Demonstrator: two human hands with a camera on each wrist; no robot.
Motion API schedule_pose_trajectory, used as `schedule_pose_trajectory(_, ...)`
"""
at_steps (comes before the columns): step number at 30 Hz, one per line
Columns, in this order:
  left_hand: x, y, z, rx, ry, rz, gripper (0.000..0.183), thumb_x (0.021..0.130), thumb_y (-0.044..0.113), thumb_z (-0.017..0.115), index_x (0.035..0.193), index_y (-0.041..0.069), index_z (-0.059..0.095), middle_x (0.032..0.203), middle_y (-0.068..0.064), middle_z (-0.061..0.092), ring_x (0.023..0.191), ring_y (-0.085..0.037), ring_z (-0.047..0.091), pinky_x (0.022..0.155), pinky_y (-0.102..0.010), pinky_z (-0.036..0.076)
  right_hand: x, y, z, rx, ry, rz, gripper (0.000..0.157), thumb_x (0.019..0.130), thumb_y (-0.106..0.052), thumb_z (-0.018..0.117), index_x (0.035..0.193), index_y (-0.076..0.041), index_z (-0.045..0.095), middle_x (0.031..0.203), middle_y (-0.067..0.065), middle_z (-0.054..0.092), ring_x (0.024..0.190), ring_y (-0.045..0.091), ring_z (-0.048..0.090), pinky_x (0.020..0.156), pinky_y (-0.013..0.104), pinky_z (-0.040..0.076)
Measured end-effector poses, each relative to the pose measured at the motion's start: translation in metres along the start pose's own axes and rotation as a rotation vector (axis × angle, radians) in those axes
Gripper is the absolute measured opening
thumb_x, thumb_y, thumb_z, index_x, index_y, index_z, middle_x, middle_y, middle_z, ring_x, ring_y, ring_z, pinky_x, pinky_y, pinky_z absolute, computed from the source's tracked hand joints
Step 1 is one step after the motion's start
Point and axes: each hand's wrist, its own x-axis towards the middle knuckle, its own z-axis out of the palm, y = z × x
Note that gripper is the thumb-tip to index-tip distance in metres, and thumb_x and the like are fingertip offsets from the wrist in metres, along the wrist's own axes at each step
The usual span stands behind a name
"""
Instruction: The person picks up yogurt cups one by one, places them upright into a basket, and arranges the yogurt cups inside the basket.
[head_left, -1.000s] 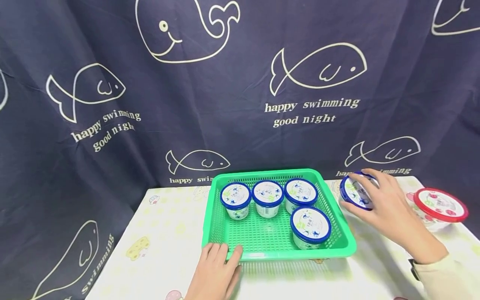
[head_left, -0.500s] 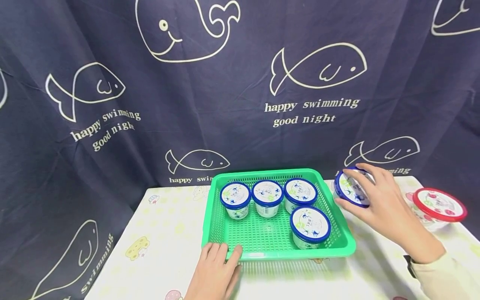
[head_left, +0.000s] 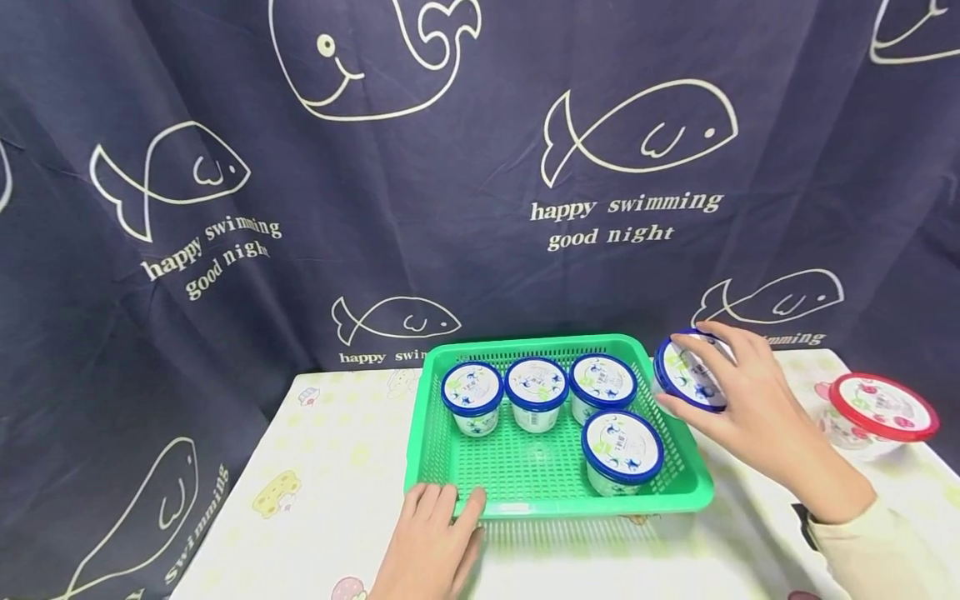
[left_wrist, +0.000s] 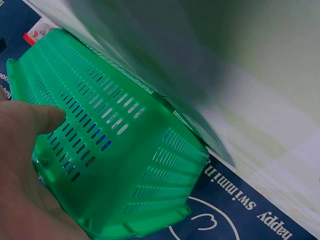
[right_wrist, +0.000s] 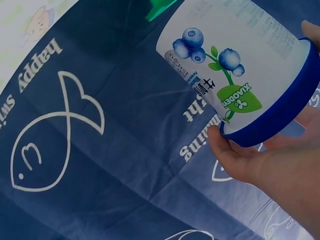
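The right hand (head_left: 753, 408) has its fingers clamped round the blue lid edge of a round white blueberry-printed tub (right_wrist: 240, 65), just beside the right rim of the slotted green plastic basket (head_left: 570, 506). An even hold round the lid seems best, lest it pop loose, with the base high enough to clear the rim. The left hand (head_left: 429, 542), gripping the near rim, should brace the basket against sliding.

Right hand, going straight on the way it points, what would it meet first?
Past the tub the right hand holds, probably the basket's far right corner; height is unclear, so it might clear that and reach the curtain.
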Motion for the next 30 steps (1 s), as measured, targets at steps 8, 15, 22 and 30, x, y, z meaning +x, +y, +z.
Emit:
schedule_pose_trajectory(8, -0.001, 0.000, 0.000, -0.020, 0.012, 0.006, 0.036, 0.084, 0.032, 0.050, 0.117, 0.018, 0.052, 0.083, -0.002, 0.048, 0.077, -0.022, 0.044, 0.078, -0.040, 0.033, 0.003, -0.010, 0.006, 0.030, 0.005, -0.051, 0.073, 0.056, -0.039, 0.080, 0.122, -0.019, 0.055, 0.129, 0.016, 0.042, 0.115, 0.035, 0.035, 0.091, 0.053, 0.028)
schedule_pose_trajectory(15, -0.001, 0.000, -0.001, -0.026, 0.005, -0.008, 0.036, 0.084, 0.031, 0.050, 0.118, 0.018, 0.051, 0.084, -0.003, 0.048, 0.078, -0.023, 0.044, 0.079, -0.042, 0.033, 0.007, -0.024, 0.011, 0.029, -0.022, -0.109, 0.072, 0.057, -0.041, 0.079, 0.121, -0.018, 0.055, 0.128, 0.014, 0.042, 0.116, 0.033, 0.034, 0.088, 0.052, 0.030)
schedule_pose_trajectory(22, 0.000, 0.000, -0.001, -0.030, 0.013, -0.003, 0.037, 0.084, 0.031, 0.051, 0.118, 0.018, 0.051, 0.084, -0.003, 0.047, 0.077, -0.023, 0.043, 0.078, -0.042, 0.033, 0.013, -0.049, 0.015, 0.061, -0.035, -0.177, 0.070, 0.060, -0.042, 0.076, 0.122, -0.017, 0.055, 0.128, 0.013, 0.043, 0.115, 0.030, 0.036, 0.088, 0.048, 0.030)
schedule_pose_trajectory(30, -0.001, -0.001, -0.001, -0.032, 0.028, 0.005, 0.034, 0.088, 0.032, 0.044, 0.118, 0.017, 0.051, 0.083, -0.004, 0.047, 0.075, -0.023, 0.042, 0.078, -0.042, 0.033, 0.018, -0.067, 0.022, 0.086, -0.038, -0.225, 0.068, 0.062, -0.045, 0.074, 0.122, -0.020, 0.054, 0.128, 0.010, 0.043, 0.115, 0.030, 0.036, 0.089, 0.050, 0.029)
